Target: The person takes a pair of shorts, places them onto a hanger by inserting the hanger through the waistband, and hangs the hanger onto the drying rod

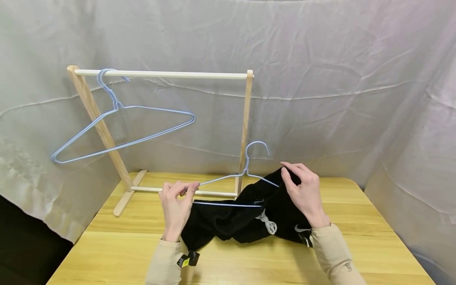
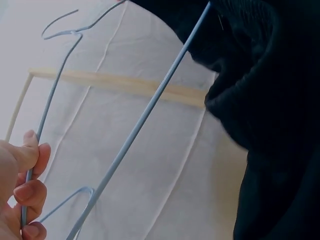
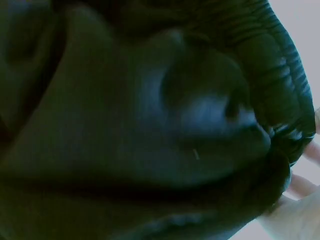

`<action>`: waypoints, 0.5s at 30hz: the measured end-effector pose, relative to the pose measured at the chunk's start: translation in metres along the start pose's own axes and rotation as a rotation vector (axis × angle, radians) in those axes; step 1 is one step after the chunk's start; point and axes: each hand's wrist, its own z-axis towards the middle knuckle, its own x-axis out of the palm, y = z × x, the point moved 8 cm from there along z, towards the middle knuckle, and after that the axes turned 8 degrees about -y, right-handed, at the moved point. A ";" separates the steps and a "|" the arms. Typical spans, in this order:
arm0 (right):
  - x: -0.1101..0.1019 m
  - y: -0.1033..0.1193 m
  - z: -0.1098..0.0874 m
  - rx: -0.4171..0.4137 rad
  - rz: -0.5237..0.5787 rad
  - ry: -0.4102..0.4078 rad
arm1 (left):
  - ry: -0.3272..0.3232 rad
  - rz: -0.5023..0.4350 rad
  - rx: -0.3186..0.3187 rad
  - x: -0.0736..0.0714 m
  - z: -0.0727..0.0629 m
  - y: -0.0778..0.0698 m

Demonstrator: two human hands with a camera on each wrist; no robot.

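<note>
Black drawstring shorts (image 1: 231, 225) with a white cord (image 1: 268, 225) and a white swoosh sag over the table, partly around a light blue wire hanger (image 1: 221, 179). My left hand (image 1: 177, 208) grips the hanger near its left end; in the left wrist view its fingers (image 2: 35, 195) curl round the wire. At the gathered waistband (image 3: 275, 60), my right hand (image 1: 304, 192) pinches the cloth between thumb and fingers. The hanger's right end is hidden inside the shorts, and its hook points up. A black and yellow tag (image 1: 188, 259) dangles beside my left sleeve.
A wooden rack (image 1: 246, 114) with a white top rail (image 1: 171, 74) stands at the back left of the wooden table (image 1: 356, 237). More blue hangers (image 1: 115, 103) hang together at the rail's left end. Grey cloth (image 1: 320, 99) drapes behind the table and along its sides.
</note>
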 end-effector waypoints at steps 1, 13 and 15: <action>-0.002 -0.002 0.001 0.011 0.000 -0.009 | -0.008 0.002 0.011 -0.002 0.001 0.000; 0.012 0.011 -0.001 -0.024 -0.016 0.035 | -0.067 -0.018 0.020 0.003 -0.005 -0.014; 0.019 0.016 -0.005 -0.050 -0.026 0.060 | -0.105 -0.014 -0.034 0.006 -0.010 -0.013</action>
